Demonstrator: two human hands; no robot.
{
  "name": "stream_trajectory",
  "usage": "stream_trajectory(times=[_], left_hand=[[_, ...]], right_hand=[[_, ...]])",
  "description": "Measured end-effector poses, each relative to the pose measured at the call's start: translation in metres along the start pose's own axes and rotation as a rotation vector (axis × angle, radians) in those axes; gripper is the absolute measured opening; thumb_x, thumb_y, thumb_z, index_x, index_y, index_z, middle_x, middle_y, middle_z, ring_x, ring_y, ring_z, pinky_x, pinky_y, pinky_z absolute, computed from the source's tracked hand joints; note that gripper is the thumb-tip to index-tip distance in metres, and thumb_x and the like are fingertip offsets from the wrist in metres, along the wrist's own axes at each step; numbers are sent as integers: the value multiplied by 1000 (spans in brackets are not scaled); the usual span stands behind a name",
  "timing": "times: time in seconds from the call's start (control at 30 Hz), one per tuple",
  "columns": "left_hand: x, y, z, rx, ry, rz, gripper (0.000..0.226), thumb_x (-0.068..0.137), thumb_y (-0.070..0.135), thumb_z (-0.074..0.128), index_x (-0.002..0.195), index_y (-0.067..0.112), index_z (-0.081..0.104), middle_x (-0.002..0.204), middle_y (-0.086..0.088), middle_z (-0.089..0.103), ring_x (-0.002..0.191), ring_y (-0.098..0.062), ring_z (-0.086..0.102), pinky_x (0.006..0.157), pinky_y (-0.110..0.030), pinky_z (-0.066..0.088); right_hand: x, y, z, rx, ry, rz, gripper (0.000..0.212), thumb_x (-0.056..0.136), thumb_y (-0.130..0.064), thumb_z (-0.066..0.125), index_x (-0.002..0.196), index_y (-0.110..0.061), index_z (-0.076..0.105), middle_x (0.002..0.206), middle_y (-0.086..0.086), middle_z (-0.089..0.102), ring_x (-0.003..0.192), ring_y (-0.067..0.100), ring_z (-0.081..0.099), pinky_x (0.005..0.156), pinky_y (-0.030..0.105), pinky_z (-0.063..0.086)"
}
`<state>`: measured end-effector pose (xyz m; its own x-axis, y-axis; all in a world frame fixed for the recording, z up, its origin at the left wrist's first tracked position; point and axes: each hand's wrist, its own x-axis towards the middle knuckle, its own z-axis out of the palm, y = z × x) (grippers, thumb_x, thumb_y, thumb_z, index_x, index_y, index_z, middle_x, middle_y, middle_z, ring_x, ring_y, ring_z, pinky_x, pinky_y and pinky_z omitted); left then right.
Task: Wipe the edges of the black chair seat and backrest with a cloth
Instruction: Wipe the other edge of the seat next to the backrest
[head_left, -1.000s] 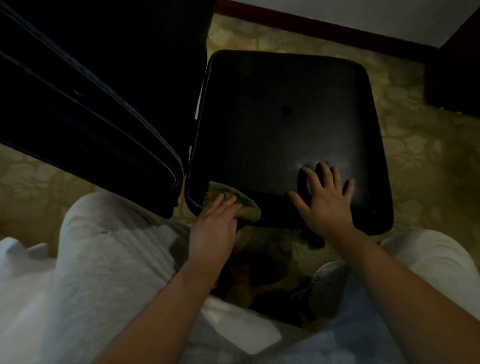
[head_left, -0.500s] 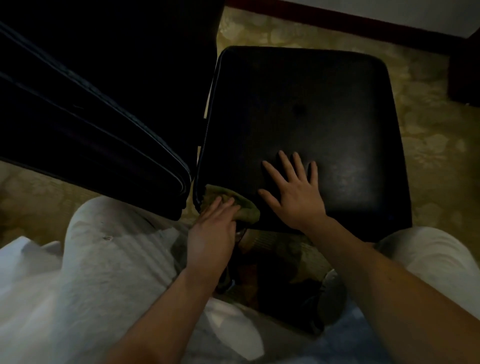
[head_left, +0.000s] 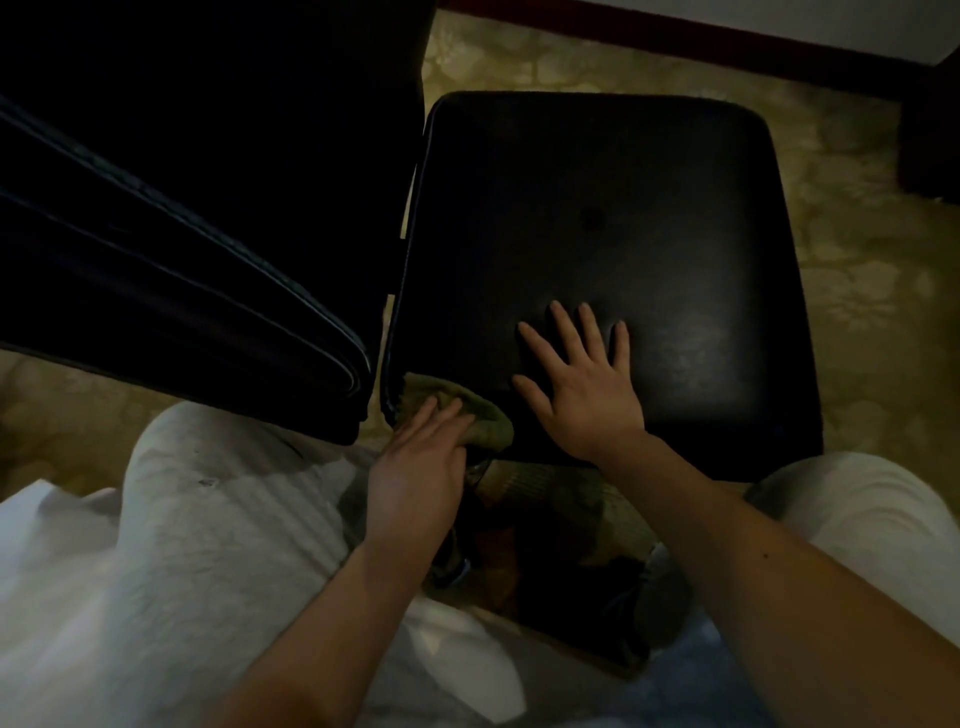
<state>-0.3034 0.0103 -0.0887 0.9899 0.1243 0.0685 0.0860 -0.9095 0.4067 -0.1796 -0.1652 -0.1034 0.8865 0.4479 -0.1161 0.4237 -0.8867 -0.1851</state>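
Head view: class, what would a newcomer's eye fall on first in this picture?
The big black chair seat fills the middle, with the right hand spread flat on its near part. At the seat's near left corner the left hand presses an olive-green cloth against the edge, beside the dark backrest on the left.

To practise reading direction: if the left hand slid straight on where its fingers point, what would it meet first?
The cloth, already under its fingers at the seat's near left corner. Beyond it, the left hand would likely cross bare seat, just left of the right hand's thumb.
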Motion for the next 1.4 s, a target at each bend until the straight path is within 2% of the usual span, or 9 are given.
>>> stream_trajectory(times=[0.1,0.2,0.33,0.5,0.7,0.87,0.97,1.2,1.4], left_hand=[[0,-4,-2,11,30,-34,33,85,7,64,116,11,73,125,-4,69,127,-22,58,106,-34,41],[0,7,0,19,19,-26,34,82,-1,72,115,6,72,124,-10,69,126,-29,59,105,-40,39],[1,14,2,29,-42,42,40,79,1,77,118,9,71,129,-6,67,128,-25,57,104,-36,37],[3,-10,-8,-13,25,-65,38,81,-3,74,117,8,72,126,-9,69,123,-24,61,107,-17,29],[3,-5,-5,3,67,-86,36,80,-4,75,114,4,72,123,-14,69,119,-30,63,102,-37,38],[3,4,5,38,18,67,44,74,-2,81,117,5,72,123,-10,70,121,-26,63,102,-38,39],[3,-6,0,-1,44,-3,41,78,-4,77,117,5,71,124,-11,69,121,-24,63,103,-32,40],[4,-15,-9,-29,126,-127,34,80,-10,73,113,-1,73,119,-18,70,113,-32,67,101,-41,40],[14,-16,-6,-44,105,-150,32,86,-6,67,118,-1,70,123,-17,68,120,-32,63,104,-40,38]], right_hand=[[-1,0,0,-13,4,4,65,96,-66,16,155,-40,12,166,2,3,152,30,-4,118,59,-7],[0,-1,2,-17,11,7,65,96,-66,16,155,-39,12,166,2,3,152,30,-4,118,60,-6],[1,-1,2,-30,-9,14,65,96,-67,15,154,-40,8,166,2,0,152,29,-7,118,59,-8],[1,0,2,-17,0,9,65,95,-68,15,154,-41,9,166,1,1,152,28,-6,118,59,-8],[1,-2,3,-19,13,20,66,94,-68,15,154,-41,13,166,2,4,152,29,-4,119,59,-5],[0,-1,3,-17,9,17,66,95,-68,15,155,-40,13,166,2,5,152,30,-3,118,60,-4],[1,-1,4,-18,9,13,65,95,-68,16,155,-40,12,166,2,5,152,29,-3,118,60,-5],[0,-1,3,-12,16,13,65,95,-68,16,154,-41,13,165,2,6,152,29,-3,119,60,-5],[0,-3,2,-12,17,14,65,96,-67,18,154,-40,12,166,1,5,152,29,-4,119,59,-6]])
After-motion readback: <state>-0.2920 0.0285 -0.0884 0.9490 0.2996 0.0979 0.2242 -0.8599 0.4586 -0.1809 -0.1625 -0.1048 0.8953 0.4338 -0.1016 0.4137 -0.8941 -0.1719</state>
